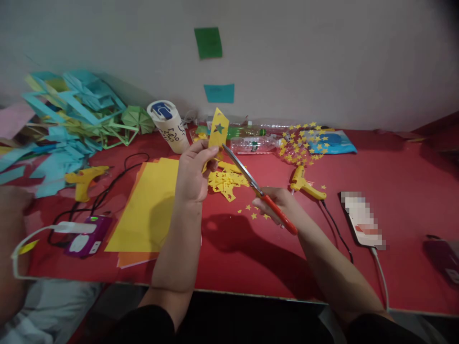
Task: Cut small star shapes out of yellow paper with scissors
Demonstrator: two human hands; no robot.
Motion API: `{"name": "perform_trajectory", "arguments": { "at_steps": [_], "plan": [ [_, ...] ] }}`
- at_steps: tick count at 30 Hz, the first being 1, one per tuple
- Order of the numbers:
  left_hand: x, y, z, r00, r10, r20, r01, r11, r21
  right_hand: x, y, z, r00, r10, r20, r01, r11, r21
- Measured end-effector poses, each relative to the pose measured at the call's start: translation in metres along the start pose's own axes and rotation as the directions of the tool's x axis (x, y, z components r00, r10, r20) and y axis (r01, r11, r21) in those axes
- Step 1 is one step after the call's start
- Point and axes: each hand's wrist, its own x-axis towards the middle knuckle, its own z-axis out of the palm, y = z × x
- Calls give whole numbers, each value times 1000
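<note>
My left hand [196,168] pinches a narrow strip of yellow paper [216,136] upright, with a star-shaped hole cut in it. Red-handled scissors [251,180] are in my right hand [277,203], their tip at the strip's right edge. The blades look nearly closed. Below the strip lies a heap of yellow paper scraps [227,183], some with star holes. Several small yellow stars [254,216] are scattered on the red table [236,267] beneath the scissors. Yellow sheets [143,220] lie under my left forearm, over orange ones.
Yellow glue guns [83,180] [304,185] lie on both sides. Behind are a white tumbler [169,128], plastic bottles [253,145] and a star-covered clear object [299,148]. A phone [362,220] lies right; a purple power strip [88,236] and another person's arm [12,248] are left.
</note>
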Motion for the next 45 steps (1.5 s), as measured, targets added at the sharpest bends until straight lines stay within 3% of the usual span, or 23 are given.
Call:
{"name": "perform_trajectory", "arguments": {
  "at_steps": [8,15,30,37,45],
  "plan": [
    [1,-2,-4,991,120,57,-125,988,92,-3,-3,-4,999,-26,31,25,999,31],
    [1,-2,-9,981,156,118,-170,977,126,-4,-1,-7,995,-46,85,39,996,82],
    [1,-1,-11,977,151,154,-177,968,177,-4,1,-8,990,-8,138,-6,995,100],
    [0,-1,-11,977,146,154,-171,972,161,-4,2,-9,989,-48,140,30,992,126],
    [0,0,-11,980,134,148,-160,970,184,-3,1,-8,994,-52,100,48,998,38]
  ]
}}
